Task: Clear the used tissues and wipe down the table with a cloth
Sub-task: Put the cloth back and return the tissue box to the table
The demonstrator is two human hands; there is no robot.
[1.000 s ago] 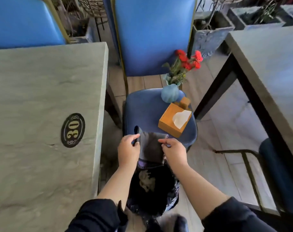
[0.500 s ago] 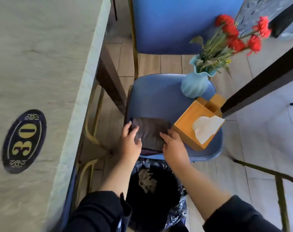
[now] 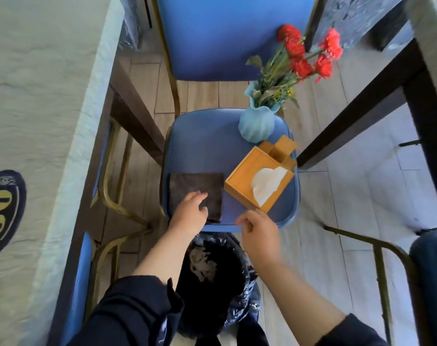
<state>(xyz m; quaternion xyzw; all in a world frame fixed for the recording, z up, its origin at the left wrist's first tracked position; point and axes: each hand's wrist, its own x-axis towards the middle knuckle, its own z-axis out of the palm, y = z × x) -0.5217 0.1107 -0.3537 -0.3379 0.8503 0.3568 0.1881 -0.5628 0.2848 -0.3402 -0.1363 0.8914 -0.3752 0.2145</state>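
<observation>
A dark folded cloth (image 3: 197, 188) lies flat on the front left of the blue chair seat (image 3: 207, 143). My left hand (image 3: 190, 213) rests on the cloth's near edge with fingers fairly straight. My right hand (image 3: 258, 233) hovers just off the seat's front edge, right of the cloth, fingers loosely curled and holding nothing. Below both hands stands a bin with a black bag (image 3: 212, 285), crumpled used tissue (image 3: 200, 263) inside it. The pale stone table (image 3: 38, 108) with the number 30 plaque (image 3: 1, 213) runs along the left.
On the same seat stand a wooden tissue box (image 3: 247, 186) with a white tissue sticking out and a light blue vase (image 3: 257, 126) of red flowers. Another blue chair (image 3: 227, 36) faces it. A second table (image 3: 432, 71) with dark legs is at the right.
The cloth went from being held up between both hands to lying flat on the seat. My right hand has come off it and pulled back; the view has moved closer.
</observation>
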